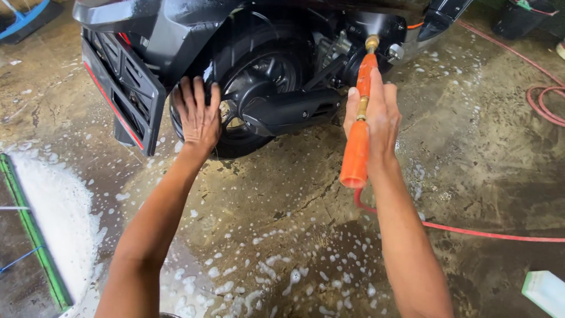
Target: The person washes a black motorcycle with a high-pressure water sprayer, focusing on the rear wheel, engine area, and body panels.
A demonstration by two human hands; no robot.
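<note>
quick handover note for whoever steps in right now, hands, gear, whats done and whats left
Left hand: open, palm flat on the rear tyre of the black scooter.
Right hand: fingers closed around the orange spray lance, brass nozzle aimed at the engine area; red hose trails across the floor.
Done: wet concrete floor flecked with foam.
Left: scooter is wet; how clean it is cannot be judged.
</note>
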